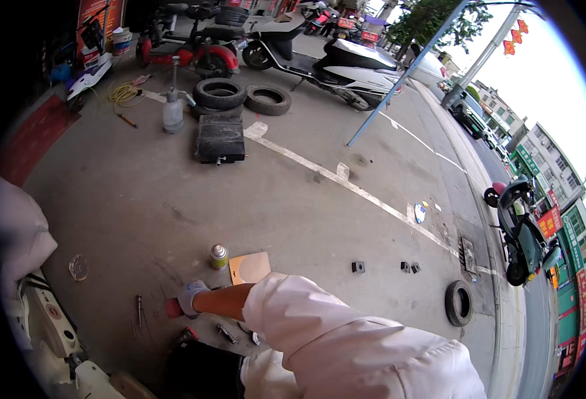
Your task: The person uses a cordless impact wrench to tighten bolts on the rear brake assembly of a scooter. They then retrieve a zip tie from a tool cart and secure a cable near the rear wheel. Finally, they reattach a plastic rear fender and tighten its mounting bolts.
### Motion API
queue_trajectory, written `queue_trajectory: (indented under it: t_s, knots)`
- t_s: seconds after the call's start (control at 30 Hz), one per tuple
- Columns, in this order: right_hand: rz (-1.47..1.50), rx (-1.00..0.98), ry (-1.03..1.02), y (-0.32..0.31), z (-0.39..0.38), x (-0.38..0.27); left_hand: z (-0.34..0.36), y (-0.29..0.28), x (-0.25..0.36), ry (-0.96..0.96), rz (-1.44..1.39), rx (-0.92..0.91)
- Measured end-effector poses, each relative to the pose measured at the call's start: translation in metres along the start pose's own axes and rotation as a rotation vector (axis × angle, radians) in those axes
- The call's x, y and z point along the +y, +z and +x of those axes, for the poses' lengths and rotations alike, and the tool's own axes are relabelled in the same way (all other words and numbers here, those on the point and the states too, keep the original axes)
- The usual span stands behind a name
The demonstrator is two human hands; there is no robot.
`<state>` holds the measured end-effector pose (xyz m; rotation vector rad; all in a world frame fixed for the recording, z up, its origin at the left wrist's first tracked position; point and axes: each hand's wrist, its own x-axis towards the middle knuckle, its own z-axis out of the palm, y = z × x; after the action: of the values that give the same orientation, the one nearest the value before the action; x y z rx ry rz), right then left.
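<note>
A: Fingers first, what's the hand doing?

B: Right hand (190, 297), pale glove on, fingers curled shut round a red-handled tool (174, 308) low on the concrete floor (173, 199). Red grip pokes out left of the fist; can't see the working end.

A: Arm pose?

B: Forearm bare from wrist to white sleeve (319, 326), runs in from lower right and stretches leftward, near level w/ the ground. Sleeve bunched at the elbow. Left hand isn't in the shot, so can't say anything about its fingers.

A: What's right by it?

B: Small spray can (219, 256), silver top, green-yellow label, upright just above the hand. Beside that, to the right, a flat tan cardboard piece (249, 267) w/ a pale round mark. A metal pin (138, 310) lies left of the hand; small metal bits (227, 334) sit just below the forearm. Black rounded part (200, 369) at the bottom edge, white scooter body (47, 326) at lower left.

A: Further out?

B: Little dark blocks (358, 267) on the floor to the right, then a lone tyre (459, 302) near the kerb. Up top: black flat case (220, 139), clear pump bottle (172, 110) left of it, stacked tyres (220, 94) behind, coiled yellow hose (124, 94). Parked scooters along the back, white one (346, 63) biggest.

A: Signs?

B: Red-orange upright banner (97, 16) top left, red lanterns (513, 38) on a pole top right, red and green shopfront signs (572, 253) down the right edge.
</note>
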<state>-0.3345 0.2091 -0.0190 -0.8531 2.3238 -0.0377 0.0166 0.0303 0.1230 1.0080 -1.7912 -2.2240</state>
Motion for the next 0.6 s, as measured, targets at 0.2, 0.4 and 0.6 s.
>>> queue_trajectory:
  t_s: [0.2,0.4,0.6]
  knots:
    - [0.017,0.003,0.015,-0.041,-0.024,0.032,0.000,-0.006,-0.014,-0.137,-0.540,0.044]
    - [0.816,0.101,-0.190,-0.060,-0.109,-0.034,-0.023,-0.027,0.001,-0.156,-0.656,0.062]
    - [1.141,-0.100,-0.296,-0.081,-0.158,-0.067,-0.023,-0.027,-0.021,0.036,-0.948,0.004]
